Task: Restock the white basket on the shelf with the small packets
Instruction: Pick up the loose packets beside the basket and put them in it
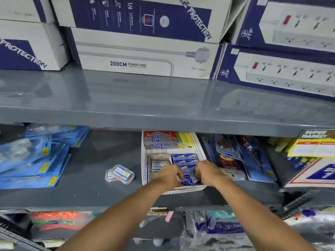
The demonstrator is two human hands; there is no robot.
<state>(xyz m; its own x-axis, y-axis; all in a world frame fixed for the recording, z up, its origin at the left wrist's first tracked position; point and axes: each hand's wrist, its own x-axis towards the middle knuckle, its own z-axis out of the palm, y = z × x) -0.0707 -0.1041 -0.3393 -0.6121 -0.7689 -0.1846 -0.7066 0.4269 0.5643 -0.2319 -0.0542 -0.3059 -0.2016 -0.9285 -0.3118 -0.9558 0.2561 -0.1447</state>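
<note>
The white perforated basket (199,151) stands on the middle grey shelf, just right of centre. Several small blue packets (184,160) lie in rows in its right half; silver-and-red boxes (159,140) and yellow items fill its back. Both my hands reach into the basket's front. My left hand (169,173) and my right hand (206,172) are curled with fingertips on a cluster of small blue packets (188,180) between them. Which hand carries the packets' weight is hidden by the fingers.
Two clear plastic cases (120,174) lie on the shelf left of the basket. Blue blister packs (36,160) are stacked far left, and hanging tool packs (235,160) crowd the right. The upper shelf edge (163,116) overhangs the basket's back; power-strip boxes (145,57) sit above.
</note>
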